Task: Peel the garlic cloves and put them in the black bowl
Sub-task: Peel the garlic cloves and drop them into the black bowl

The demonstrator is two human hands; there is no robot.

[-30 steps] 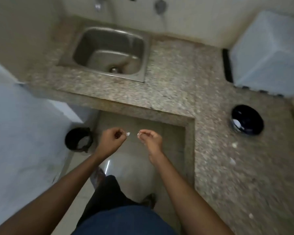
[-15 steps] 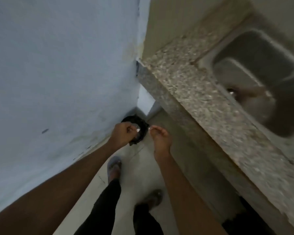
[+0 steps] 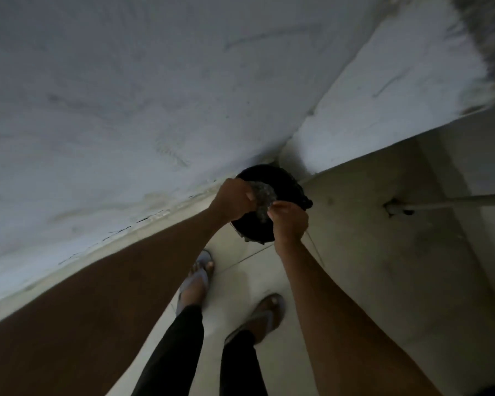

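Pale wall meets tiled floor (image 3: 369,267) at frame centre; above a black bin (image 3: 286,184), left hand (image 3: 235,202) and right hand (image 3: 289,224) both curl, pinching something too small to identify.

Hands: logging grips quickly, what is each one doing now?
Left hand: fingers curled, contents cannot be told.
Right hand: fingertips pinched together, contents cannot be told.

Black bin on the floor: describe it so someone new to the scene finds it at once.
Follow the pale blue-grey wall down to the floor corner where it meets the white panel. The round black plastic bin stands there on the beige tiled floor, directly below the left hand and right hand. It is the only dark round container; something grey and crumpled shows inside.
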